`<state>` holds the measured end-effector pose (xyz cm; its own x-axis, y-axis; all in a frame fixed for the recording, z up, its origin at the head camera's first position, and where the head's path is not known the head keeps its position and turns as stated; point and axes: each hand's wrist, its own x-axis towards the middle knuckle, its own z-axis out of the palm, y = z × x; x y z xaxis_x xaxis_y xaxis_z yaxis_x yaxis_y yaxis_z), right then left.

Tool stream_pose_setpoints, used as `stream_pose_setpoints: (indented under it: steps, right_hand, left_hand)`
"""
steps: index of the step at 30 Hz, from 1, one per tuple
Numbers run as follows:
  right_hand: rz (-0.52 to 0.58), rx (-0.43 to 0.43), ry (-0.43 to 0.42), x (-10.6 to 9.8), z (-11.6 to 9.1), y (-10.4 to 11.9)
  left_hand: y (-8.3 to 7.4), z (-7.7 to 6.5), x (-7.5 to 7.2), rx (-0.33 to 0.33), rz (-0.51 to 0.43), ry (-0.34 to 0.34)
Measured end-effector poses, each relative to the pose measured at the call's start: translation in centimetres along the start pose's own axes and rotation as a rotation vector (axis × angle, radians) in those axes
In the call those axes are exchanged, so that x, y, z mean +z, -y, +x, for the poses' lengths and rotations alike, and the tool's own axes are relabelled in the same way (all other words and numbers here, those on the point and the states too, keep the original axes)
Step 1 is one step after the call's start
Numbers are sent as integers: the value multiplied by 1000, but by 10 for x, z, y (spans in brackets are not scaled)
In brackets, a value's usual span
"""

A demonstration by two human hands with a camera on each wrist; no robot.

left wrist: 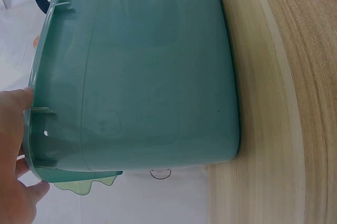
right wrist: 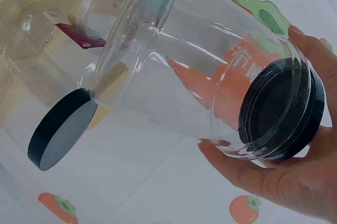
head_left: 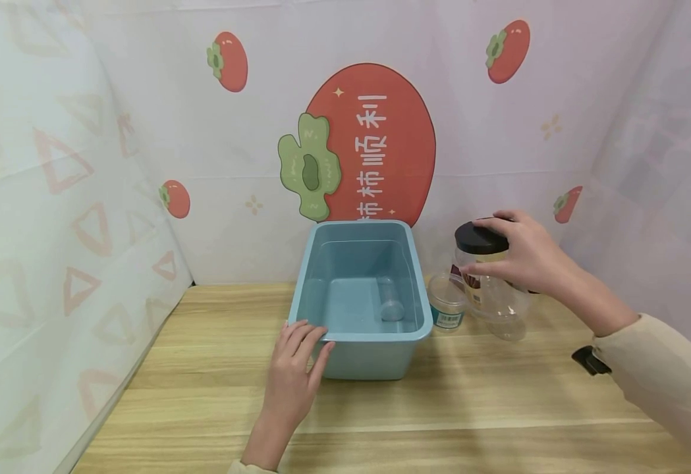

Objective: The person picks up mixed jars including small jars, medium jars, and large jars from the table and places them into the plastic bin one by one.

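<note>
A blue plastic bin (head_left: 375, 361) stands on the table. My left hand (head_left: 290, 372) grips its near left corner, the fingers over the rim and the thumb along the front, as the left wrist view also shows. My right hand (head_left: 525, 253) holds a clear plastic jar (right wrist: 195, 55) near its black lid (head_left: 478, 238), thumb and fingers spread around the top. The jar is upright, to the right of the bin. Inside the bin lies a clear cylindrical container (head_left: 391, 306), near the right wall.
A small clear round tub (head_left: 447, 303) with a teal label sits against the bin's right side. Behind the held jar lies another clear container with a black lid (right wrist: 60, 129); a maroon and yellow label (head_left: 471, 284) shows there. Printed curtains (head_left: 250, 145) hang behind and beside the table.
</note>
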<state>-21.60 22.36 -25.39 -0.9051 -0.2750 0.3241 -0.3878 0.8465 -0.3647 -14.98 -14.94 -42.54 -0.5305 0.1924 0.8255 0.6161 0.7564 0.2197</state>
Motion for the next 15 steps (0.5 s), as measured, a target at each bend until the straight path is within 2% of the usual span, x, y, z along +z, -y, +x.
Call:
stream_pose_setpoints:
  steps: [15]
  right_hand:
    - [-7, 16, 21, -1, 7, 4]
  left_hand:
    - [1, -1, 1, 0, 1, -2]
